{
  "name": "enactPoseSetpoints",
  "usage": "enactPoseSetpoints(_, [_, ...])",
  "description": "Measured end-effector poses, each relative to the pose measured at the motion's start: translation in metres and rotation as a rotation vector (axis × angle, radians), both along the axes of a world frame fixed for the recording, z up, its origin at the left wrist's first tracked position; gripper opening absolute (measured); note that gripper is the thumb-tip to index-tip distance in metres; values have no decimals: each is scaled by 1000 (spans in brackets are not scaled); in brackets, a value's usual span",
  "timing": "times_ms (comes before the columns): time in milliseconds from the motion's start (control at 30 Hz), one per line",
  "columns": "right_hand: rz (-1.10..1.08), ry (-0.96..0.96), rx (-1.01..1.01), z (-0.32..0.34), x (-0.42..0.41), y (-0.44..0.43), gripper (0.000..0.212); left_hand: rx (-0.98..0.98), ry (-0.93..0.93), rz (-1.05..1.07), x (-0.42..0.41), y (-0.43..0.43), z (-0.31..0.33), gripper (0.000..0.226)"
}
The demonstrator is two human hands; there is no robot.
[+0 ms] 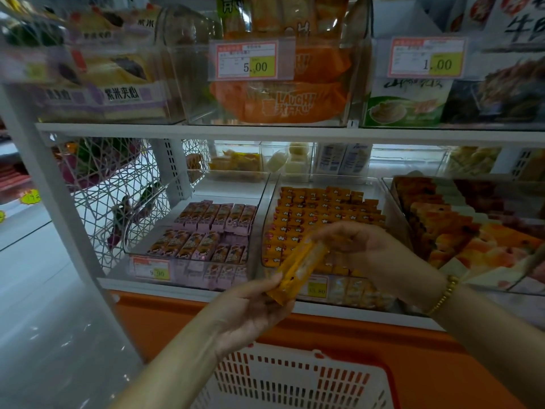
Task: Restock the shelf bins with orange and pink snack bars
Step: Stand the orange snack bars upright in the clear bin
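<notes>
Seemingly diagonal orange snack bar (298, 268), up-right.

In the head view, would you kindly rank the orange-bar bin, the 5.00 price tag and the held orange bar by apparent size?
1. orange-bar bin, clearly largest.
2. 5.00 price tag and held orange bar: about alike; the bar is nearer the camera, so unranked.
</notes>
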State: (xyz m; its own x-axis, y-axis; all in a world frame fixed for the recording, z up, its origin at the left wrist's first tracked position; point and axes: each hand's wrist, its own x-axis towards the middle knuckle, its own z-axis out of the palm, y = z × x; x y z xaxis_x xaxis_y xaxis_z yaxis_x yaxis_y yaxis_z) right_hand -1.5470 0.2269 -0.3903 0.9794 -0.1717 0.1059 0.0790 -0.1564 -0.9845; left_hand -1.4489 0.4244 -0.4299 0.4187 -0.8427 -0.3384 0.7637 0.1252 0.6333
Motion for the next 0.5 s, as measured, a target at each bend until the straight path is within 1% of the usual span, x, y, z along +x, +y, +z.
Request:
enactPoseSetpoints(33, [-36,13,23,-2,2,0,38,44,-106,51,1,-2,0,27])
enactPoseSetpoints(67, [-77,36,66,-4,4,0,35,93,-244,89,2,-5,0,29])
enactPoseSetpoints(133, [-151,104,199,-7,7,2,24,229,-563,155,3,-8,0,36])
enactPoseSetpoints(167, [-170,137,236,-8,8,4,22,304,-719,195,1,-10,1,39])
enactPoseSetpoints(233, [-175,168,214,-9,10,6,30,375,-965,287,-4,-13,4,37])
enactPoseSetpoints(333, [-221,126,232,-8,12,3,50,322,-1243,363,-14,-18,6,37])
enactPoseSetpoints(367, [-248,114,238,-8,12,1,53,321,-1332,376,-14,-19,5,38])
enactPoseSetpoints(433, [-276,121,220,-7,13,-3,50,334,-1460,390,-12,-19,3,38])
enactPoseSetpoints(500, [-270,136,173,-8,14,-3,38,346,-1478,401,-9,-19,-1,39])
